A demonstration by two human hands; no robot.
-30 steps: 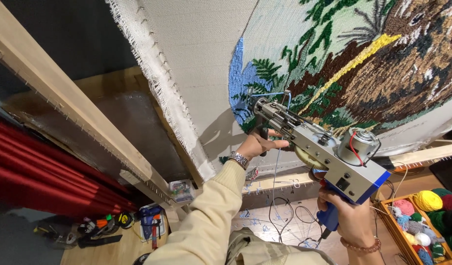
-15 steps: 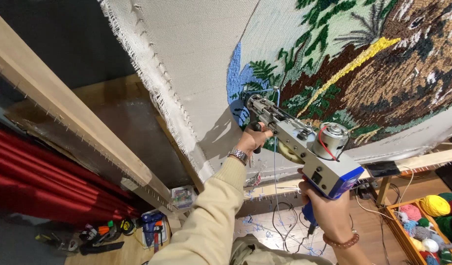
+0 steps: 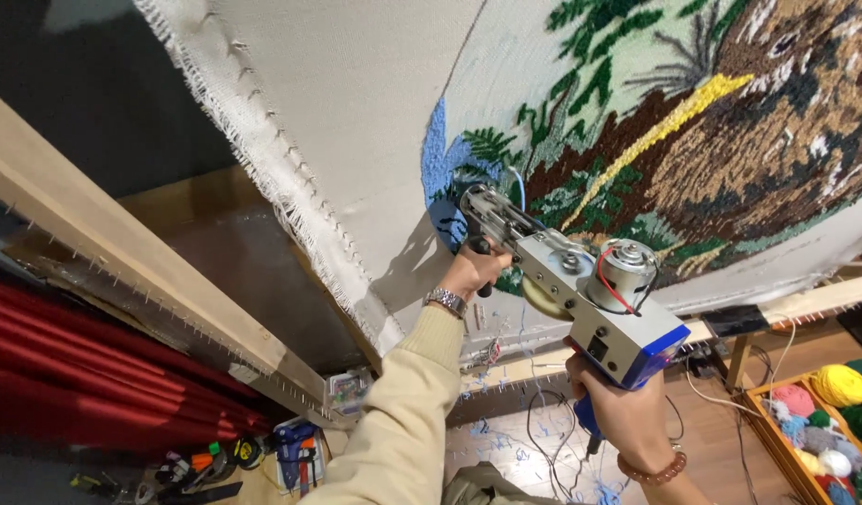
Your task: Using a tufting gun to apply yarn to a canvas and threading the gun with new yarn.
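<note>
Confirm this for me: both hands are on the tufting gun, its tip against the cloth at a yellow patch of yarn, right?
Not quite. The head view shows the tufting gun tip at a blue patch of yarn, not yellow. The left hand and right hand do both grip it against the cloth.

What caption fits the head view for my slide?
Both hands, left hand and right hand, press a tufting gun against stretched cloth, adding blue yarn.

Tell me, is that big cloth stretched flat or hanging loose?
Stretched flat. The backing cloth lies smooth, its frayed edge hooked along a row of small nails. The tufting gun presses its tip against it, held by both hands.
</note>
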